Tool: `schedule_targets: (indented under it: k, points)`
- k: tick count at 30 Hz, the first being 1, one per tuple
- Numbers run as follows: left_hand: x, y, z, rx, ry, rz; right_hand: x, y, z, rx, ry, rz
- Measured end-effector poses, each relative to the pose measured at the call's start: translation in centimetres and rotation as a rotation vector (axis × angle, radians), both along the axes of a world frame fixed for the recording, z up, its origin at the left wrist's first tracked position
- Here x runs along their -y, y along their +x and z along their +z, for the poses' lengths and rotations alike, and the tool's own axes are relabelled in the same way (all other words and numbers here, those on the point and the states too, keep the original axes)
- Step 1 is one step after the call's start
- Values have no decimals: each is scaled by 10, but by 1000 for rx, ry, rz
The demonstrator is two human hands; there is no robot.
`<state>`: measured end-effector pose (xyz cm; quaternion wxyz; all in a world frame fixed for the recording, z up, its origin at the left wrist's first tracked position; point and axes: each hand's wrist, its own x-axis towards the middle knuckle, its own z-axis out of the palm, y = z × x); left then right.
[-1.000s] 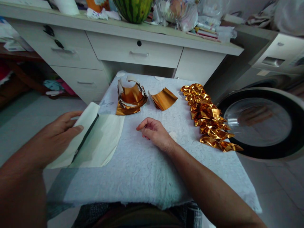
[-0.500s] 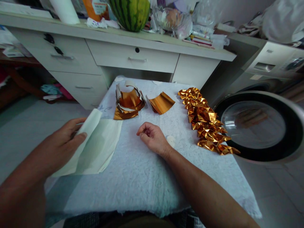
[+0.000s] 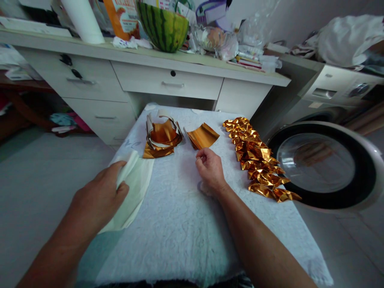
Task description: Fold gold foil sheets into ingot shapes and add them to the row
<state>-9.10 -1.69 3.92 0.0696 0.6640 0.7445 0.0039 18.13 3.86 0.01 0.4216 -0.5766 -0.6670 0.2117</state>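
My left hand (image 3: 102, 192) is closed on the edge of a pale sheet of paper (image 3: 133, 188), folded up between thumb and fingers. The rest of the paper hangs over the left side of the cloth-covered table. My right hand (image 3: 210, 166) has its fingers curled in a pinch, and what they hold, if anything, is hidden. Its fingertips are just in front of a small stack of gold foil paper (image 3: 204, 136); whether they touch cannot be made out. Left of that stack lies a curled pile of gold paper (image 3: 163, 136) with white backing. A row of folded gold foil pieces (image 3: 255, 154) runs along the right.
A pale blue cloth (image 3: 180, 228) covers the table. Behind it stands a white cabinet (image 3: 168, 82) carrying a cut watermelon (image 3: 163, 28), a paper roll (image 3: 84, 20) and an orange packet (image 3: 121, 20). An open washing machine door (image 3: 321, 164) is close to the table's right edge.
My right hand has moved right and away from me, close to the small gold stack. My left hand has shifted right with the pale paper, which now shows less. The view has tilted slightly up.
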Motion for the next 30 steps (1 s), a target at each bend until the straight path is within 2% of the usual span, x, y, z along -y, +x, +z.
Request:
schedule_targets:
  k: [4,9,17,24,30]
  points:
    - [5,11,-10,-66,62,-44,-5,6,-2,158,109,-90]
    - [10,23,-13,-136,123,-75,-4,5,-10,196,116,-100]
    - [12,24,-23,-235,208,-136,-5,5,-14,247,78,-109]
    - [14,26,-22,-244,212,-136,-2,2,-11,339,33,-121]
    - [13,26,-25,-247,209,-149,-2,0,-11,429,-17,-58]
